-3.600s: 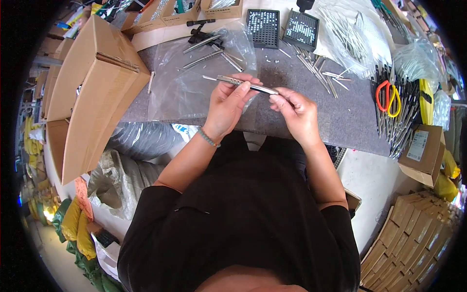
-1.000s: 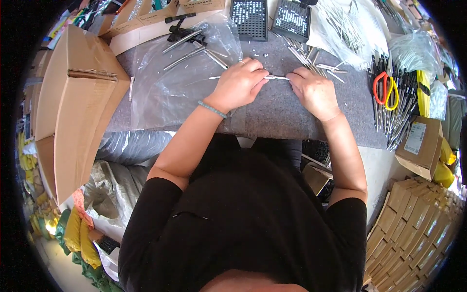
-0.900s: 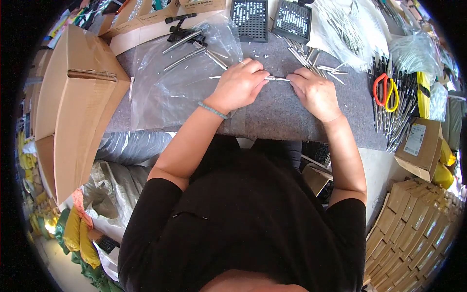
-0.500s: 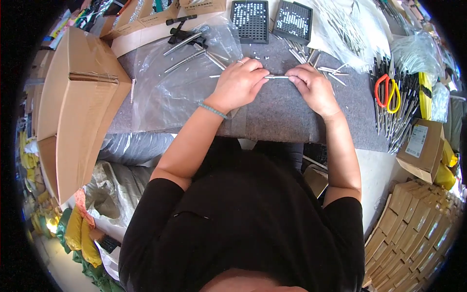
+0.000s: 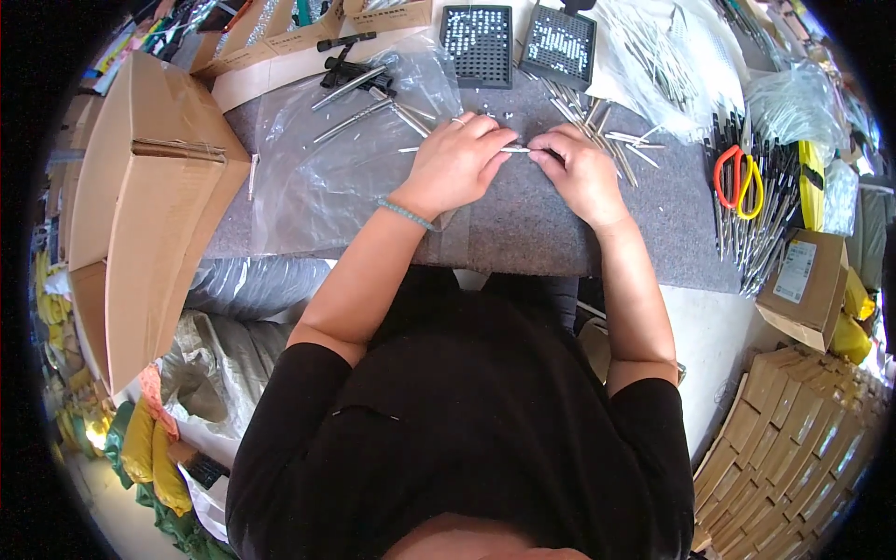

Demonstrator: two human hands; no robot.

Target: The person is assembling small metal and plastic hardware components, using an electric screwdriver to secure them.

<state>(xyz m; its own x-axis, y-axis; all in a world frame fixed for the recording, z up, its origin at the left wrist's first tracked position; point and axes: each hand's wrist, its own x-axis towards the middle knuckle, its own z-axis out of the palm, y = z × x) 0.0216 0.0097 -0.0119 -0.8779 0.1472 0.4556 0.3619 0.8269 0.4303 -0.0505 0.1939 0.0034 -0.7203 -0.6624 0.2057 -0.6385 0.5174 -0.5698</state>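
Note:
A thin silvery metal rod (image 5: 514,149) lies level between my two hands, above the grey felt table cover (image 5: 523,224). My left hand (image 5: 455,161) is closed around it, and the rod's other end sticks out to the left of that hand. At its right end the fingertips of my right hand (image 5: 582,177) are pinched on the rod; what they cover there is hidden. Just beyond my right hand lie several loose metal rods (image 5: 623,154). Thicker metal tubes (image 5: 353,121) lie on a clear plastic sheet (image 5: 313,196) beyond and left of my left hand.
Two black trays, one left (image 5: 476,51) and one right (image 5: 560,47), hold small white pieces at the back. Scissors (image 5: 751,191) with red and yellow handles lie on dark pens (image 5: 761,233) at right. A large cardboard box (image 5: 154,215) stands left; stacked cartons (image 5: 793,448) fill the lower right.
My right hand has moved left along the rod's line, so less of the rod shows between my hands. My left hand has stayed nearly in place.

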